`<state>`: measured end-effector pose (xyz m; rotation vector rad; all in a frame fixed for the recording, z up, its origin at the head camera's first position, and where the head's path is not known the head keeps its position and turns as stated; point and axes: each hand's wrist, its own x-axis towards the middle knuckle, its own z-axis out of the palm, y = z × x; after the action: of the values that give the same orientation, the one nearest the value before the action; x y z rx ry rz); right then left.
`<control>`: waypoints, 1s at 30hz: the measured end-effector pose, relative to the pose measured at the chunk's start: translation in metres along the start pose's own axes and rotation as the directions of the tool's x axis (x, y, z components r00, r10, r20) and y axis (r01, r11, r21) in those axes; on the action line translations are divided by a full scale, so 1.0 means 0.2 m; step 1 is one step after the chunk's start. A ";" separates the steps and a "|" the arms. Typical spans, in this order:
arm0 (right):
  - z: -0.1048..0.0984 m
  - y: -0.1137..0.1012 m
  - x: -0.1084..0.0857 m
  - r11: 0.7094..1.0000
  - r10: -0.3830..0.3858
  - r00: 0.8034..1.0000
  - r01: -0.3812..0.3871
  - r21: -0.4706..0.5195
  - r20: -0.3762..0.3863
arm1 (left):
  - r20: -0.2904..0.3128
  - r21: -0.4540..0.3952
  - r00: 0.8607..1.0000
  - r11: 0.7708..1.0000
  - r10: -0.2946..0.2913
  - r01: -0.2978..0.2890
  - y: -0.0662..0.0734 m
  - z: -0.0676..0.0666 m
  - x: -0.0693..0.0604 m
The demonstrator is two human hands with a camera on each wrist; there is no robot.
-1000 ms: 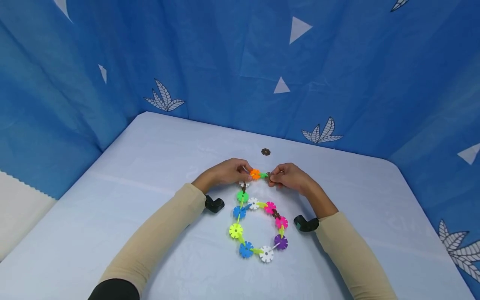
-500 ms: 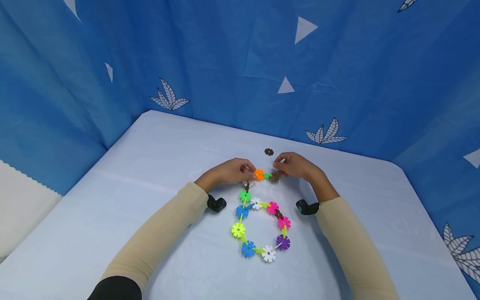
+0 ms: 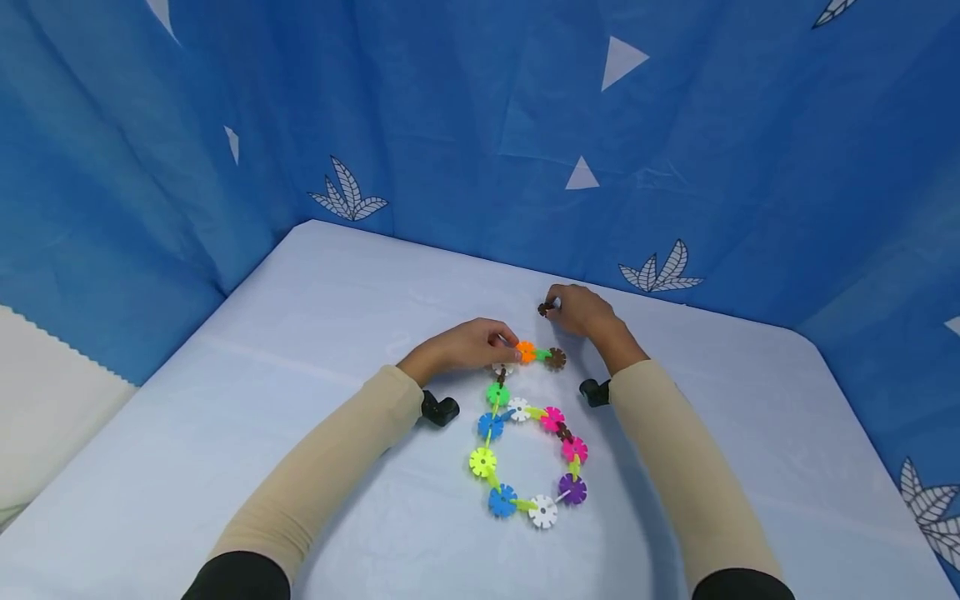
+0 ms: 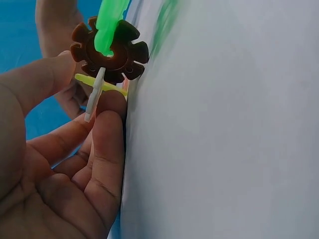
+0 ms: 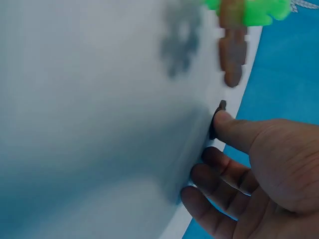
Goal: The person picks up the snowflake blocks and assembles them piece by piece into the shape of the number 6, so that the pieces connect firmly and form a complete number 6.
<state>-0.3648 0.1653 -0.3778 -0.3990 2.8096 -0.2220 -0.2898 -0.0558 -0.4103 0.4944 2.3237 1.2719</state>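
My left hand (image 3: 472, 342) pinches the upper end of a chain of slotted snowflake discs beside the orange disc (image 3: 526, 352); its fingers hide part of the joint. From that disc a green disc (image 3: 542, 355) leads right to a brown end disc (image 3: 556, 359). In the left wrist view, another brown disc (image 4: 117, 57) links green and white discs beside the thumb. Further back, my right hand (image 3: 581, 312) holds a loose brown snowflake disc (image 3: 544, 308) between thumb and fingers. Its dark edge (image 5: 215, 124) shows beneath the thumb in the right wrist view.
Below the hands, the chain closes into a ring with blue (image 3: 502, 501), white (image 3: 543, 512), purple (image 3: 572, 489) and pink (image 3: 574, 450) discs on the white table (image 3: 390, 517). A blue curtain (image 3: 465, 125) hangs along the table's back edge.
My right hand has let go of the brown end disc and moved back to the loose brown disc, which it now grips. The left hand stays at the orange disc.
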 end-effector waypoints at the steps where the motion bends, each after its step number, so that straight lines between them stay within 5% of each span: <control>1: 0.00 0.01 -0.01 1.000 -0.008 1.000 0.008 0.018 -0.008 | -0.001 0.000 1.000 1.000 -0.002 0.002 0.00 0.00 0.00; 12: 0.08 0.14 -0.19 0.963 -0.131 0.976 0.166 0.211 -0.172 | -0.014 0.037 0.999 0.999 -0.034 0.035 0.00 0.00 0.00; 22: 0.16 0.20 -0.43 0.954 -0.194 0.963 0.230 0.193 -0.187 | -0.007 0.040 1.000 0.999 -0.011 0.011 0.01 0.01 0.00; 30: 0.19 0.18 -0.49 0.942 -0.249 0.941 0.290 0.167 -0.228 | 0.002 0.034 1.000 0.999 0.010 -0.010 0.01 0.00 0.00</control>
<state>-0.2725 0.2237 -0.3936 -0.7555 2.8828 -0.6319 -0.2894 -0.0545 -0.4092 0.5193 2.3477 1.2380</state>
